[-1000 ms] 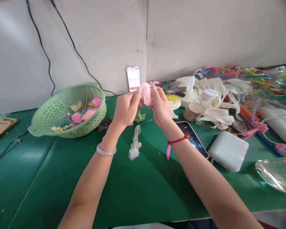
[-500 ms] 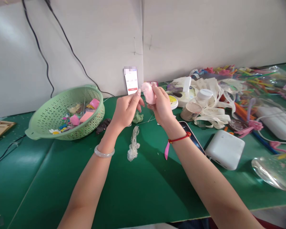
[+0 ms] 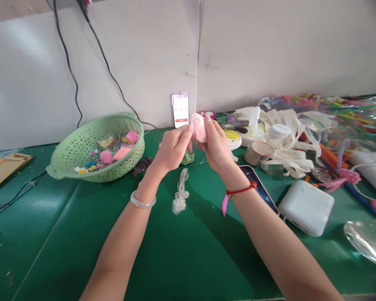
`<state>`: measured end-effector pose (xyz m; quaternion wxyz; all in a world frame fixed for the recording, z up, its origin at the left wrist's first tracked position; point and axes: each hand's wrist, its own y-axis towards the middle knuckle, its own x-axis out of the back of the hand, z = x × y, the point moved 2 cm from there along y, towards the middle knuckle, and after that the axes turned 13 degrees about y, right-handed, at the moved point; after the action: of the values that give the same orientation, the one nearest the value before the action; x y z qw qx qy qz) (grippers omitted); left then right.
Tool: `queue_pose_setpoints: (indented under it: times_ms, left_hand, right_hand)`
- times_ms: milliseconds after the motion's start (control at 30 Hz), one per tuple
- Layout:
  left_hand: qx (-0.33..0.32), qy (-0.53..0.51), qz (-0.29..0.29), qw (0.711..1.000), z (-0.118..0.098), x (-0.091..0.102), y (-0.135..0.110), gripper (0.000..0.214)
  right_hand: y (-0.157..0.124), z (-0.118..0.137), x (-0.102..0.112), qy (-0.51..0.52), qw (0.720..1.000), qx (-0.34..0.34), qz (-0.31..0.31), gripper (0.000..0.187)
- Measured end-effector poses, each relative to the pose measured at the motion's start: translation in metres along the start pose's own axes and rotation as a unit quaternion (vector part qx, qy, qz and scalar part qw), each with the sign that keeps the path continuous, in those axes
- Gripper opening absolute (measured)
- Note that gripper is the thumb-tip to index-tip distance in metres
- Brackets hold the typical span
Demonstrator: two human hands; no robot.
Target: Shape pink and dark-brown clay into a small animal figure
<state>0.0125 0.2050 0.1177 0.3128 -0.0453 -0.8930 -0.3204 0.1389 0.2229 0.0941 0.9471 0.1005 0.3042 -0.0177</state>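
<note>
Both hands are raised above the green table [image 3: 181, 251] and meet on a small pale pink lump [image 3: 199, 126]. My right hand [image 3: 216, 146] wraps its fingers round the lump from the right. My left hand [image 3: 172, 148] pinches its left edge with thumb and fingertips. A thin wire or thread runs below the hands, near a small green lump [image 3: 188, 158] on the table. A crumpled clear plastic wrap [image 3: 180, 196] lies just under my wrists.
A green basket [image 3: 94, 163] with coloured pieces stands at the left. A phone [image 3: 260, 188] and a white box [image 3: 307, 207] lie right of my right arm. Cups, white strips and coloured sticks [image 3: 301, 138] crowd the back right. A card [image 3: 181, 109] leans on the wall.
The left hand's fingers drew back from the pink lump half a second ago, then closed on its edge again. The camera view has shifted a little.
</note>
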Motion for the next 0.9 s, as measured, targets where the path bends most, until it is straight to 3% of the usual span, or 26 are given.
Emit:
queue_pose_setpoints:
  times_ms: [500, 667, 900]
  left_hand:
    - [-0.03, 0.015, 0.019, 0.999, -0.011, 0.004, -0.002, 0.035]
    - [-0.031, 0.049, 0.025, 0.998, -0.013, 0.008, -0.003, 0.018]
    - [-0.023, 0.121, 0.016, 0.992, -0.017, 0.008, -0.002, 0.017]
  right_hand:
    - [-0.001, 0.0, -0.004, 0.005, 0.999, 0.039, 0.018, 0.05]
    - [0.001, -0.002, -0.004, 0.0, 0.996, 0.089, 0.015, 0.048]
    - [-0.003, 0.0, -0.006, -0.011, 0.996, 0.092, 0.007, 0.044]
